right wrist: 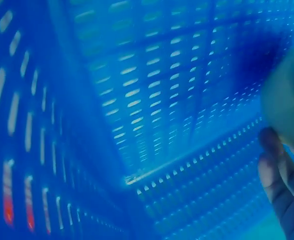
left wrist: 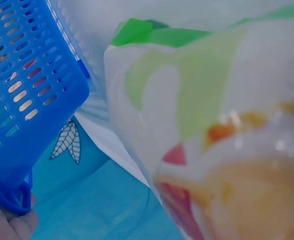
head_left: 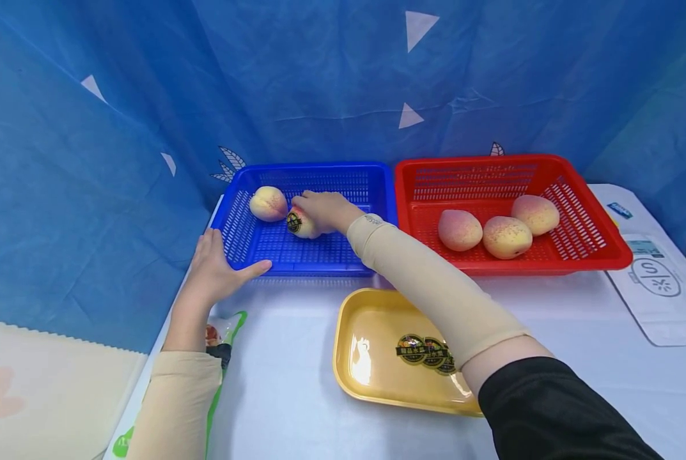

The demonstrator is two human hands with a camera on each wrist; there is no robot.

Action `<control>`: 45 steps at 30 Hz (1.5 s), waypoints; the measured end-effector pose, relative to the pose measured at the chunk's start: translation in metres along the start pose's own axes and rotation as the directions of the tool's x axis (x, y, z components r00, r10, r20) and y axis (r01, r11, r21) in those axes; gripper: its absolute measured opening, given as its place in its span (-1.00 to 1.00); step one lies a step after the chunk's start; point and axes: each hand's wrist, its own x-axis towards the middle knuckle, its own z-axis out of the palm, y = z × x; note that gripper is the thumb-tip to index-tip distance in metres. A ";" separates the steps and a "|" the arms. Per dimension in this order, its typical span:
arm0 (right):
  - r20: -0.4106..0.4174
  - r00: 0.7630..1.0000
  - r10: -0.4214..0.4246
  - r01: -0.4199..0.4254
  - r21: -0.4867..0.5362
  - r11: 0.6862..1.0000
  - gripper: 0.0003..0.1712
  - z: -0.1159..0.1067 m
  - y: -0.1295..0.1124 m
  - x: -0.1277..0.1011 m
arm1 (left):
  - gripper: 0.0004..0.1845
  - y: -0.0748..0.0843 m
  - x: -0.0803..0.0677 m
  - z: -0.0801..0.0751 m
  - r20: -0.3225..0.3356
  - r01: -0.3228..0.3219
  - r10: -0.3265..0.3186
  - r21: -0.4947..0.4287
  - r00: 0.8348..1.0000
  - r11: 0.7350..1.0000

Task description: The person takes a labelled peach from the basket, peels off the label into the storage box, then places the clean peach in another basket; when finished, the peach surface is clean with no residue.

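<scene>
A blue basket [head_left: 319, 255] holds two peaches. My right hand [head_left: 318, 209] reaches into it and grips the peach with a dark round sticker [head_left: 298, 225]; the plain peach [head_left: 268, 203] lies just to its left. In the right wrist view the fingers [right wrist: 282, 185] curl under that pale peach [right wrist: 289, 92] against the basket's mesh wall [right wrist: 152, 100]. My left hand [head_left: 216, 265] rests with straight fingers on the basket's front left corner, thumb along the front rim. The left wrist view shows the palm [left wrist: 6, 225] under that corner [left wrist: 21, 100].
A red basket [head_left: 607, 255] with three peaches [head_left: 506, 236] stands to the right. A yellow tray [head_left: 371, 358] with round stickers [head_left: 423, 350] lies in front. A printed plastic bag [left wrist: 212, 125] lies under my left forearm, a white pouch [head_left: 659, 287] at the right. Blue cloth [head_left: 319, 76] surrounds the table.
</scene>
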 end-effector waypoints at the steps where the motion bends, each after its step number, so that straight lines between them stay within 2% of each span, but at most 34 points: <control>1: 0.001 1.000 0.002 -0.002 0.003 1.000 -0.24 -0.002 0.000 -0.001 | 0.51 0.000 0.000 0.000 0.000 -0.001 0.001 0.002 1.000 1.000; 6: -0.011 1.000 0.006 -0.004 0.096 0.995 -0.17 -0.022 0.001 -0.011 | 0.51 0.003 0.001 0.000 0.004 -0.009 0.009 0.006 1.000 1.000; 12: -0.045 0.999 -0.009 0.018 0.198 0.980 -0.12 -0.053 0.005 -0.033 | 0.51 0.004 0.000 -0.002 0.007 0.006 -0.006 0.009 1.000 1.000; 22: -0.185 0.978 -0.096 0.136 0.214 0.967 -0.02 -0.086 0.011 -0.099 | 0.52 0.003 0.001 0.000 0.003 0.014 -0.014 -0.004 1.000 1.000; 27: -0.277 0.955 -0.103 0.177 0.254 0.951 -0.01 -0.087 0.016 -0.136 | 0.52 0.003 0.003 0.000 -0.006 0.023 -0.023 -0.001 1.000 1.000; 33: -0.384 0.917 -0.108 0.229 0.285 0.931 -0.04 -0.078 0.023 -0.173 | 0.52 0.004 0.003 -0.001 -0.021 0.021 -0.021 -0.005 1.000 1.000; 38: -0.435 0.896 -0.091 0.229 0.276 0.933 -0.04 -0.068 0.026 -0.200 | 0.51 0.007 0.000 0.000 -0.075 0.020 -0.020 -0.001 0.997 1.000; 42: -0.463 0.884 -0.068 0.214 0.271 0.938 -0.02 -0.062 0.029 -0.219 | 0.35 0.020 -0.008 0.001 -0.162 -0.049 0.054 0.035 0.985 0.998; 45: -0.491 0.870 -0.054 0.210 0.269 0.940 -0.01 -0.059 0.030 -0.229 | 0.07 0.039 -0.018 0.004 -0.249 -0.145 0.149 0.033 0.957 0.989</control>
